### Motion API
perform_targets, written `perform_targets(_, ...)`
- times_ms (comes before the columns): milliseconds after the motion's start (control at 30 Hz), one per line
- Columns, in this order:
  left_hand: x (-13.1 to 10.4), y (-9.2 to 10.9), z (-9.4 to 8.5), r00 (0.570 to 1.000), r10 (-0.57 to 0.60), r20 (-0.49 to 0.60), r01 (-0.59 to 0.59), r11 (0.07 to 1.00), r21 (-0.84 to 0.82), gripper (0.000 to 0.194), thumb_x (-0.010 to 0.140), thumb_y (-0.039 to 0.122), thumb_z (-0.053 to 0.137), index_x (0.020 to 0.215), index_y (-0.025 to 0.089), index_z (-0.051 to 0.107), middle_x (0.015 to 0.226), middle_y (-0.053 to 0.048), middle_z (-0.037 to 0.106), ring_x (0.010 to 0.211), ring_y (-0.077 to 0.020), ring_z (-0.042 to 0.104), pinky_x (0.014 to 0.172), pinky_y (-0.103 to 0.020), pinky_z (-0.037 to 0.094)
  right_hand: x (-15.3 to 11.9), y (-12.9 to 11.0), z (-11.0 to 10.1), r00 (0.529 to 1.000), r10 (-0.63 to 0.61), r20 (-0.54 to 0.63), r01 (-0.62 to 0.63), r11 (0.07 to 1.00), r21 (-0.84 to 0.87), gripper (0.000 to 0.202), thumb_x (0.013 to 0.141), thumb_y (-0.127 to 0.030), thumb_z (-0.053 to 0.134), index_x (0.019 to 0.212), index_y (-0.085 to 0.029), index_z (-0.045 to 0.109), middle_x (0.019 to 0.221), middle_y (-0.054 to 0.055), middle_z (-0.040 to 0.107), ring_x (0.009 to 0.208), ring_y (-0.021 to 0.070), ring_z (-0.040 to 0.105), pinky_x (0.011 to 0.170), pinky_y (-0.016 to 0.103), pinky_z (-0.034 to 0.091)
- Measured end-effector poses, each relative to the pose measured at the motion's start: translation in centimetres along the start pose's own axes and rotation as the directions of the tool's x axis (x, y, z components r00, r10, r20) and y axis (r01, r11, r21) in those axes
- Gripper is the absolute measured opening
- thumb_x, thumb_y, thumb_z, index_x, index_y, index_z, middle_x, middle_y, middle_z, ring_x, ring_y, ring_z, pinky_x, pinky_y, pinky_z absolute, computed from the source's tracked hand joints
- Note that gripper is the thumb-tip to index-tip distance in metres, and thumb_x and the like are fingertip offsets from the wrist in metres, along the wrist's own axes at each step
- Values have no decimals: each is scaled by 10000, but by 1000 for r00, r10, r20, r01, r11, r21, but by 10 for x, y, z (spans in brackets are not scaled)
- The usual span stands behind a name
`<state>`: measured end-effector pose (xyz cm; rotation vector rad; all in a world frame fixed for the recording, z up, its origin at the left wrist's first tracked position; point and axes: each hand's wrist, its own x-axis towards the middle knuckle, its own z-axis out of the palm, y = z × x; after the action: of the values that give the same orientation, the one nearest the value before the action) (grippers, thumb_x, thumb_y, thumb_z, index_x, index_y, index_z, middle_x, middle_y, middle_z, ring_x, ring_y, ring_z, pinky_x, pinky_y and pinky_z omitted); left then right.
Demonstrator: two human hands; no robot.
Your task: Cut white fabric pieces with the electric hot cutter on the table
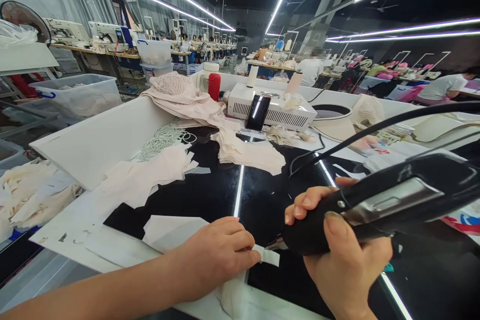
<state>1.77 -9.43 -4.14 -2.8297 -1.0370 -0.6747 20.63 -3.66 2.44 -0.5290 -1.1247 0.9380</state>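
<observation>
My left hand [221, 257] is closed, its thumb and fingers pinching a narrow white strip [270, 256] that looks like cloth or tape. Pale fabric [233, 297] hangs below that hand toward the front edge. In my right hand [343, 255] is a black corded hand tool [311, 232] with a silver lever along its body, my fingers wrapped round it. Its slim metal tip [277, 245] points left and meets or nearly meets the strip; I cannot tell if they touch. White sheet material [172, 230] lies behind my left hand.
On the glossy black tabletop [262, 190] lie stacks of cream fabric pieces [247, 152] and pale pieces [150, 175]. Behind stand a phone [257, 112], a white vented box [272, 105] and a red bottle [214, 86]. A thick black cable [375, 125] arches on the right.
</observation>
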Motion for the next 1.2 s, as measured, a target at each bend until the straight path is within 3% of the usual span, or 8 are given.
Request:
perform_targets(333, -1, -1, 1, 1000, -4, -16, 4, 1000, -27, 239, 1061, 1, 563, 1182, 178, 669, 996, -15, 694, 954, -162, 681, 1077, -329, 537, 0, -1, -11, 1000, -23, -19, 23, 1000, 2, 386, 855, -308, 896, 1172, -261, 681, 772, -28, 722, 592, 169, 650, 495, 306, 625)
perform_targets(433, -3, -2, 1, 999, 7, -45, -10, 998, -62, 229, 1067, 2, 554, 1188, 155, 672, 1022, -22, 705, 958, -165, 676, 1079, -340, 533, 1, -2, -9, 1000, -2, -28, 2, 1000, -5, 367, 865, -270, 873, 1176, -267, 679, 777, -29, 720, 603, 169, 656, 505, 309, 628)
perform_targets(567, -4, -4, 2, 997, 9, -74, -16, 996, -82, 240, 1090, 17, 520, 1211, 151, 677, 1068, -40, 718, 993, -168, 683, 1089, -334, 524, -1, -8, -6, 1000, -2, -17, 3, 999, 46, 389, 847, -341, 901, 1158, -268, 679, 761, -31, 702, 585, 165, 638, 482, 296, 606)
perform_targets(967, -3, -5, 1, 999, 7, -35, -10, 996, -86, 229, 1097, 33, 540, 1224, 157, 685, 1072, -32, 729, 985, -172, 675, 1066, -328, 523, -13, -6, 1, 997, 24, 66, -27, 999, 44, 349, 910, -336, 848, 1196, -272, 660, 787, -21, 698, 610, 176, 644, 513, 323, 598)
perform_targets(1200, -4, -5, 3, 999, 13, -43, -17, 995, -97, 248, 1091, 10, 511, 1199, 153, 683, 1054, -31, 724, 1001, -172, 668, 1090, -334, 522, -6, -12, -4, 1000, -2, 8, 2, 999, 38, 407, 842, -365, 907, 1154, -262, 666, 753, -25, 685, 573, 168, 620, 467, 293, 568)
